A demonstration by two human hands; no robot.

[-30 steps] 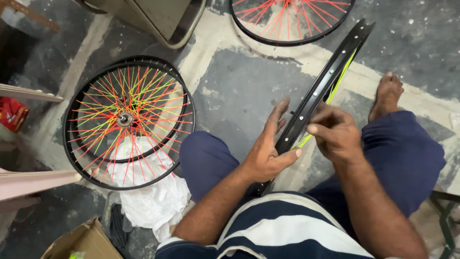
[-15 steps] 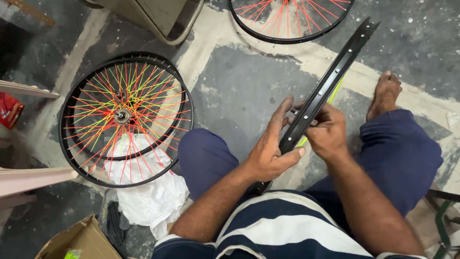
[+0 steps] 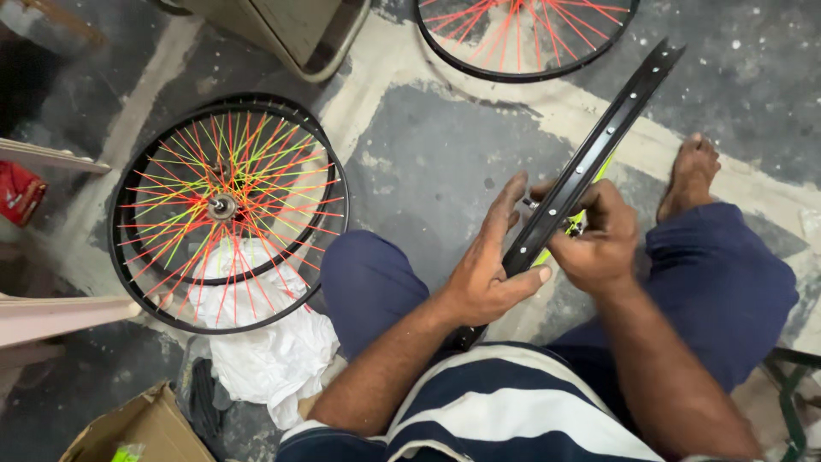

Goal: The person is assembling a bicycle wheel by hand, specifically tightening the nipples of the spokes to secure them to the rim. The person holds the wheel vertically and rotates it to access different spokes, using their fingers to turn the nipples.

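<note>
A black bicycle rim [image 3: 612, 128] stands on edge between my knees, slanting up toward the right. My left hand [image 3: 489, 269] presses flat against its left side, thumb hooked under the rim. My right hand [image 3: 596, 241] grips the rim from the right, fingers pinched on a small metal part at a yellow-green spoke [image 3: 571, 229]. What the fingers pinch is mostly hidden. My bare right foot [image 3: 689, 174] rests on the floor beyond the knee.
A finished wheel [image 3: 224, 210] with red, orange and yellow-green spokes lies on the floor at left, over white cloth [image 3: 275, 359]. Another red-spoked wheel [image 3: 523, 34] lies at the top. A cardboard box [image 3: 137, 428] sits bottom left, a metal frame [image 3: 318, 43] top centre.
The rim has swung slightly more upright and to the right. My right hand has slid down onto the rim's edge and closed on the spoke end; my left hand stays pressed against the rim.
</note>
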